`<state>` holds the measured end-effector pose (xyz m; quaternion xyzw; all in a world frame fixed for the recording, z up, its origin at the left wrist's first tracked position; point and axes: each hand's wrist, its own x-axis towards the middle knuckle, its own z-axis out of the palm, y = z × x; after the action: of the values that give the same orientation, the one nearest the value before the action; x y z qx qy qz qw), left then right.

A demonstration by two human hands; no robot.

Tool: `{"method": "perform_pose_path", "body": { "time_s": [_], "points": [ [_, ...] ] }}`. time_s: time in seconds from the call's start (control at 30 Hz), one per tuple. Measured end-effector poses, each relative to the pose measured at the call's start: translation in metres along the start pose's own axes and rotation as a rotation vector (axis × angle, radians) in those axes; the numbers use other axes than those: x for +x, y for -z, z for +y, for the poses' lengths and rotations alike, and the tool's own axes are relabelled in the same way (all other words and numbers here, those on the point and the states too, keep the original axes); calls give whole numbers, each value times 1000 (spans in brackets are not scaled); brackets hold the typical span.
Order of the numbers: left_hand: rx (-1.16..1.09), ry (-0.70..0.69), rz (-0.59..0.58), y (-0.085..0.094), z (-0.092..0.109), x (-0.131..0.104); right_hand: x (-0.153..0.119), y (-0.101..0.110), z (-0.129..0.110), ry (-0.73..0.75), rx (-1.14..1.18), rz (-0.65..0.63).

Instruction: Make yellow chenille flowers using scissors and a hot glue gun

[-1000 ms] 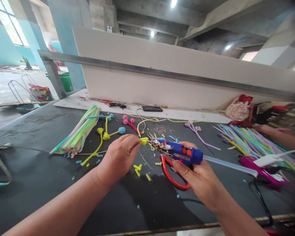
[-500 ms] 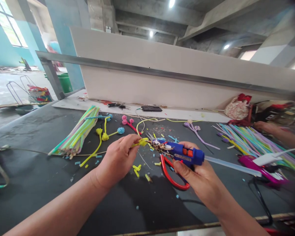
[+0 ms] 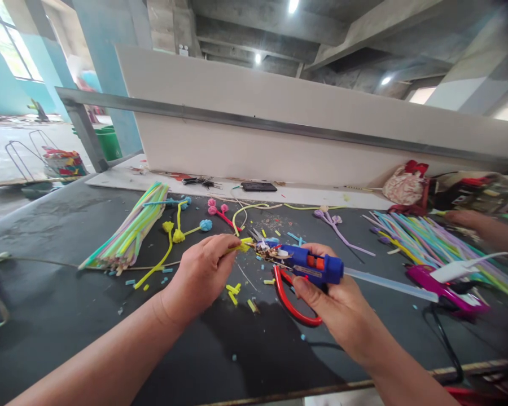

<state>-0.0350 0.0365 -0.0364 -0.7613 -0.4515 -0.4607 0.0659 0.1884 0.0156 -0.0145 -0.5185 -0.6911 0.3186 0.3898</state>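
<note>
Between the fingertips of my left hand (image 3: 205, 270) is a small yellow pipe-cleaner piece (image 3: 244, 245), pinched at its end. My right hand (image 3: 334, 299) is wrapped round a blue hot glue gun (image 3: 311, 264), whose clogged nozzle meets or nearly meets the yellow piece. A clear glue stick (image 3: 392, 283) juts from the gun's back. Beneath the gun lie scissors with red handles (image 3: 294, 304), partly hidden. Yellow cut bits (image 3: 233, 292) are strewn on the table below. To the left lie yellow pipe-cleaner flowers (image 3: 171, 242), one stem tipped with a blue ball (image 3: 205, 225).
Pipe-cleaner bundles lie at left (image 3: 129, 231) and right (image 3: 432, 242). Pink (image 3: 220, 211) and purple (image 3: 332, 220) flower stems sit farther back, before a dark phone (image 3: 259, 186). A magenta power strip (image 3: 449, 290) is at right, with another person's hand (image 3: 465, 220) beyond.
The whole view has shifted slightly left. Both hands keep their holds, with the nozzle still at the yellow piece. The other person's hand at right has moved a little.
</note>
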Motion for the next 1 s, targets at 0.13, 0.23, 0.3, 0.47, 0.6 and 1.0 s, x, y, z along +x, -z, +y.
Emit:
{"method": "perform_pose_path", "body": {
  "time_s": [0.13,0.23,0.3,0.47,0.6,1.0],
  "points": [
    [7,-18,5,0,1,0,1,-1,1,-19,-13,5],
    [5,-8,-4,0,1,0,0,0,0,-3,-13,47],
    [-4,16,-4,1,1,-1,-1,0,-1,-13,-20,32],
    [-35,72,-3,1,1,0,-2,0,-1,-14,8,20],
    [-59,80,-7,1,2,1,-2,0,2,32,-27,16],
    [-99,155,-50,0,1,1,3,7,1,-19,170,62]
  ]
}}
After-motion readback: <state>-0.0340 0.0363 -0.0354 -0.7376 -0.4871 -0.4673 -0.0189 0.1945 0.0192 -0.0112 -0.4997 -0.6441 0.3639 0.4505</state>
